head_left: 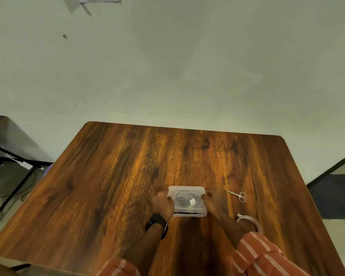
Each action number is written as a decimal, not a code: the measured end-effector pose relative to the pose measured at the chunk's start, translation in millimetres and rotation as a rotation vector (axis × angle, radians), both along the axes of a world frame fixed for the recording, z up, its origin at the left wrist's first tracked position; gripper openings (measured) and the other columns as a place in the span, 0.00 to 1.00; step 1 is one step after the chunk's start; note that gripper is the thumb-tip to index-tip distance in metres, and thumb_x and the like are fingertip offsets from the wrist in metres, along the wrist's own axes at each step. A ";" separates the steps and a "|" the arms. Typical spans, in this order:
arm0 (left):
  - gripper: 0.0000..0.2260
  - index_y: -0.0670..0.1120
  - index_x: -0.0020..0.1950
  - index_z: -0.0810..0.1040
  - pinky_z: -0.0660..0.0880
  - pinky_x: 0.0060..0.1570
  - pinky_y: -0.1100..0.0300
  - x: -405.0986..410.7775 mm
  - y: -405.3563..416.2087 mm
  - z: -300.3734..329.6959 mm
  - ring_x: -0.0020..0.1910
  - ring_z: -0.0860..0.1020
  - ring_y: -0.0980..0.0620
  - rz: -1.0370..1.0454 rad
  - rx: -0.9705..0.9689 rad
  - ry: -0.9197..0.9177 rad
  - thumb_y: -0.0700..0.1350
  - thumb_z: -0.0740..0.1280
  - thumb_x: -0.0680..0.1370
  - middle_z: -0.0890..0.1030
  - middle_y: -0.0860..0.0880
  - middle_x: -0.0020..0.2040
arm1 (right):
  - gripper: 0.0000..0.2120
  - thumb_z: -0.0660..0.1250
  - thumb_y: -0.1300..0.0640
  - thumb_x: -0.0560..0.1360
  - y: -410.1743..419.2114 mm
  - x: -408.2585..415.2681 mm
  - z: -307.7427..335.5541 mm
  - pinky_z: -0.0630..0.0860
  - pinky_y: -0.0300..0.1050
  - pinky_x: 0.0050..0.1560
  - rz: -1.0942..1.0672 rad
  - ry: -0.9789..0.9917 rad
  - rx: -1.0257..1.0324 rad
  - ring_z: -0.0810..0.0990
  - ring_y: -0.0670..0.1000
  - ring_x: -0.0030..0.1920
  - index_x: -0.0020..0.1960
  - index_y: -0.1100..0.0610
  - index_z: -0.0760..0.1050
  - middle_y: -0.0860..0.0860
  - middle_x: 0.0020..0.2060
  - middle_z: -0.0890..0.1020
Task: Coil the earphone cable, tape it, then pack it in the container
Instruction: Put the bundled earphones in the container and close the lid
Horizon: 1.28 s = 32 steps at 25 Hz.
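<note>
The coiled dark earphone cable [184,200], bound at one point by a small white strip of tape [193,202], lies inside the small clear rectangular plastic container [187,213], which rests on the brown wood-grain tabletop [127,176] near its front edge. A clear lid [187,189] sits on top of the container; whether it is fully seated cannot be determined.

Grip state: the left hand [163,203] grasps the left end of the container, fingers curled round the rim. The right hand [214,202] grasps the right end in the same way.

Handling judgement:
- The container appears light and thin-walled. It is likely to flex under squeeze and to slide on the smooth tabletop if pressed from one side only.
- Hold it at both short ends, as at present, so that closing force is balanced.
- The cable is soft and springy; the taped point keeps the coil together. Any loop lifting above the rim could be pinched by the lid.
- Clear plastic may be slippery; press with fingertips on the lid corners, not the centre.

Other items: small silver metal scissors [238,195] lie right of the container, apart from it. A clear adhesive tape roll [251,223] lies beside the right forearm.
</note>
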<state>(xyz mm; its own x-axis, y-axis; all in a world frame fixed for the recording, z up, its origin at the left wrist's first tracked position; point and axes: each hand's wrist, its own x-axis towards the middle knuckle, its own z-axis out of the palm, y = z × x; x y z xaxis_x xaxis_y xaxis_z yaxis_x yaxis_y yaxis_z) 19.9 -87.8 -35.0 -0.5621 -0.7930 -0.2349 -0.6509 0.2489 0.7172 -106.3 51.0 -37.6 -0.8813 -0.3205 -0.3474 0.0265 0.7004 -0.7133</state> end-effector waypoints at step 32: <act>0.06 0.46 0.48 0.83 0.81 0.41 0.57 20.5 12.6 -11.3 0.40 0.82 0.53 0.067 0.076 -0.097 0.46 0.68 0.78 0.85 0.47 0.44 | 0.09 0.66 0.58 0.77 23.8 48.6 -19.8 0.79 0.43 0.48 -0.143 0.113 -0.040 0.81 0.49 0.47 0.55 0.55 0.82 0.52 0.52 0.84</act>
<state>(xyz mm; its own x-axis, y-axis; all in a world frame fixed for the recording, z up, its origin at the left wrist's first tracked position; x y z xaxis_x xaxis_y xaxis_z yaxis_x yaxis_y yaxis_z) 40.5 -75.2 -46.3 -0.4803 -0.8059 -0.3462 -0.7317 0.1504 0.6648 -57.7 74.8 -57.4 -0.9515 -0.2008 -0.2329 0.0415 0.6666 -0.7442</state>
